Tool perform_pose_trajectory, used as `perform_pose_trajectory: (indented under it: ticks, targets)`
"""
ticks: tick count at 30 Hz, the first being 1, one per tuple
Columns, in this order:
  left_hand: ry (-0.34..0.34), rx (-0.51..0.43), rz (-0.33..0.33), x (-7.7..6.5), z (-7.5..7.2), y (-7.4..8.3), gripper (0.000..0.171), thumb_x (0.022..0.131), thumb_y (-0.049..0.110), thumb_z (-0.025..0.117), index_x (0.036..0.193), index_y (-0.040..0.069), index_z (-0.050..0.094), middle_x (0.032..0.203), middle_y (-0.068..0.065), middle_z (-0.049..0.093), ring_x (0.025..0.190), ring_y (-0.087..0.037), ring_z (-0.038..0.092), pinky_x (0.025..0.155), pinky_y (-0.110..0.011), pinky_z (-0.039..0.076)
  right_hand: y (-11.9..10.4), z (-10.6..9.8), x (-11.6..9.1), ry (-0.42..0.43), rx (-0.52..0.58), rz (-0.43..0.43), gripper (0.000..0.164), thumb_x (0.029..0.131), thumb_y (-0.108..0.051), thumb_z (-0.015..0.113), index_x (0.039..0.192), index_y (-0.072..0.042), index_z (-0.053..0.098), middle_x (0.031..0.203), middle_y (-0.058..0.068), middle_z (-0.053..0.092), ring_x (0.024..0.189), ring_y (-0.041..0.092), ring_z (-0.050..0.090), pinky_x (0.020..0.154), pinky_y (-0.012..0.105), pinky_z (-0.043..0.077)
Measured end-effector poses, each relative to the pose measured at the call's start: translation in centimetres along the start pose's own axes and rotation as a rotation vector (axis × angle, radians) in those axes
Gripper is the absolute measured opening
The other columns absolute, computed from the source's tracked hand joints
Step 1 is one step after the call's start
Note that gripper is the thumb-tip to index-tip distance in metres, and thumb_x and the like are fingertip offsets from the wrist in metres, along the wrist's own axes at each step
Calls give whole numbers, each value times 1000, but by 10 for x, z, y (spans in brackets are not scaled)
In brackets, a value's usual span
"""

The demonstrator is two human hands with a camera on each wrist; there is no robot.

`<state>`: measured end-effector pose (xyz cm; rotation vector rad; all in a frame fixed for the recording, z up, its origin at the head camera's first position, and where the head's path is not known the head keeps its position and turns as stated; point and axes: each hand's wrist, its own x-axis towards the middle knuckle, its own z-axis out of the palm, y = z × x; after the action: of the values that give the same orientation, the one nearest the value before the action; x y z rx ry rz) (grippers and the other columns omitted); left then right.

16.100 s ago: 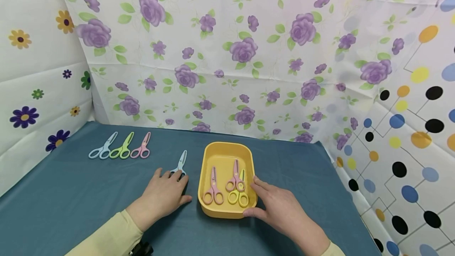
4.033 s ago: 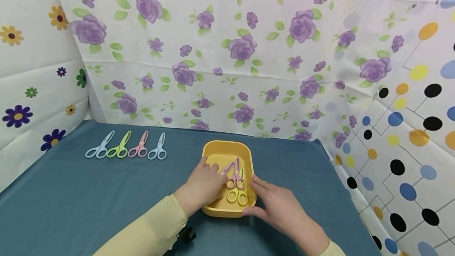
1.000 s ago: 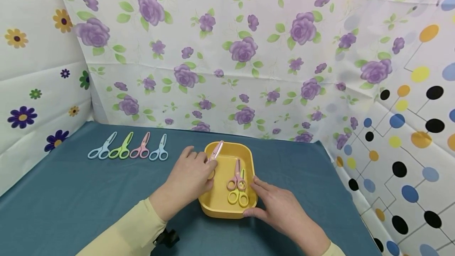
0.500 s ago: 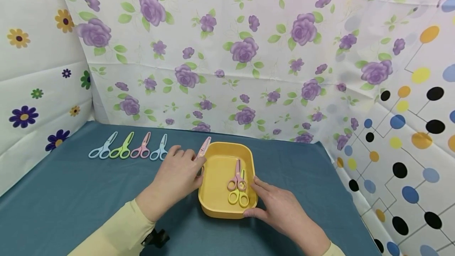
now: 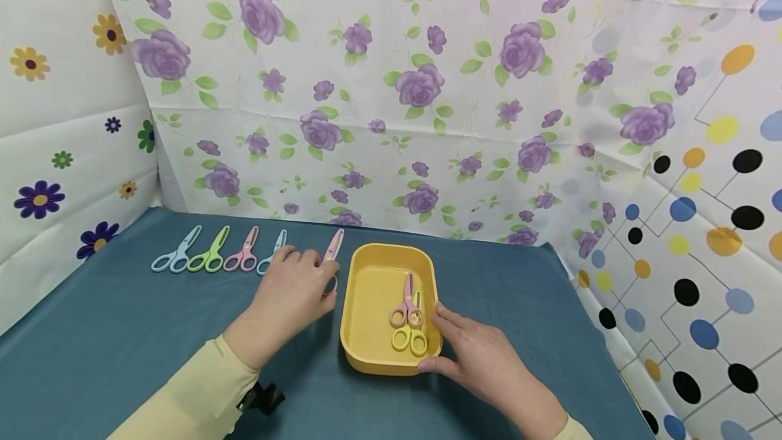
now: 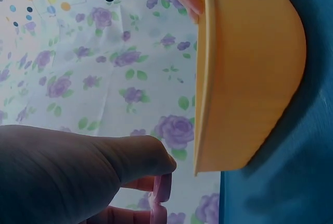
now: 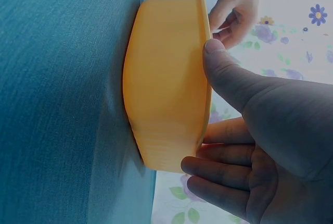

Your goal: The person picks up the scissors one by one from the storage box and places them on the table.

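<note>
My left hand [image 5: 287,297] pinches pink scissors [image 5: 332,246] above the cloth, left of the yellow box [image 5: 369,318], their blades pointing away from me. In the left wrist view, my thumb is against the pink handle [image 6: 163,187]; the blades are out of sight there. My right hand [image 5: 485,358] rests at the box's right side, thumb on the rim and fingers extended along the wall, as the right wrist view shows. Inside the box, a second pair of pink scissors [image 5: 408,299] partly overlaps yellow scissors [image 5: 401,339].
A row at the back left holds blue scissors [image 5: 180,253], green scissors [image 5: 210,253], pink scissors [image 5: 244,253] and another blue pair [image 5: 281,239], partly hidden by my left hand. Blue cloth [image 5: 153,331] covers the table, with patterned curtains [image 5: 391,87] behind and beside it.
Earlier, my left hand moved blue scissors into the row's right end. Since then it has lifted pink scissors out of the box and carried them left over the rim. The right hand has stayed put.
</note>
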<state>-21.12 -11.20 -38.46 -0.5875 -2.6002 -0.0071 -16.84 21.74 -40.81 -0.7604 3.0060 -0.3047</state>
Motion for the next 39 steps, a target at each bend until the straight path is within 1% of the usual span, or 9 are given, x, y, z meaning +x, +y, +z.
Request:
perform_pose_trajectory:
  ticks: [3, 7, 14, 19, 25, 31, 39]
  targets:
    - [-32, 3, -30, 1, 3, -3, 37, 89, 31, 93, 118, 13, 81, 104, -15, 76, 95, -36, 75, 106, -67, 53, 0, 0, 0, 3, -1, -3, 97, 92, -76, 69, 161, -9, 58, 167, 12, 52, 135, 38, 67, 95, 58, 61]
    - [-74, 0, -71, 2, 8, -7, 37, 90, 31, 91, 120, 11, 81, 108, -18, 76, 100, -40, 74, 101, -67, 56, 0, 0, 0, 7, -3, -6, 97, 92, -76, 69, 161, -9, 58, 167, 12, 52, 135, 38, 67, 95, 58, 61]
    - [-106, -14, -108, 2, 19, -12, 35, 91, 28, 90, 120, 9, 81, 105, -19, 75, 94, -40, 73, 92, -63, 59, 0, 0, 0, 2, -2, 1, 97, 91, -77, 68, 160, -9, 59, 167, 12, 52, 136, 38, 66, 96, 58, 61]
    - [-149, -12, -115, 3, 27, -13, 35, 92, 28, 89, 120, 9, 81, 101, -18, 74, 91, -40, 72, 86, -61, 59, -1, 0, 0, -4, -5, 7, 97, 92, -77, 68, 161, -10, 58, 167, 11, 52, 136, 37, 66, 96, 59, 61]
    - [-187, 4, -111, 3, 35, -14, 35, 92, 30, 89, 118, 9, 81, 98, -17, 74, 91, -40, 73, 87, -61, 58, 0, 0, 0, -5, -3, 5, 97, 92, -77, 67, 161, -10, 58, 167, 11, 51, 137, 38, 66, 97, 59, 60]
    - [-206, 15, -102, 3, 41, -13, 31, 92, 31, 89, 112, 10, 80, 95, -16, 73, 90, -38, 73, 88, -62, 56, 0, 0, 0, -2, -4, 3, 98, 92, -79, 66, 161, -9, 58, 167, 11, 52, 137, 38, 66, 97, 59, 60]
    - [-210, 14, -90, 1, 48, -13, 25, 92, 31, 89, 102, 11, 79, 88, -13, 70, 83, -36, 70, 83, -59, 54, -1, 0, 0, 1, -4, 0, 96, 92, -76, 69, 160, -9, 59, 167, 12, 52, 136, 38, 66, 96, 59, 61]
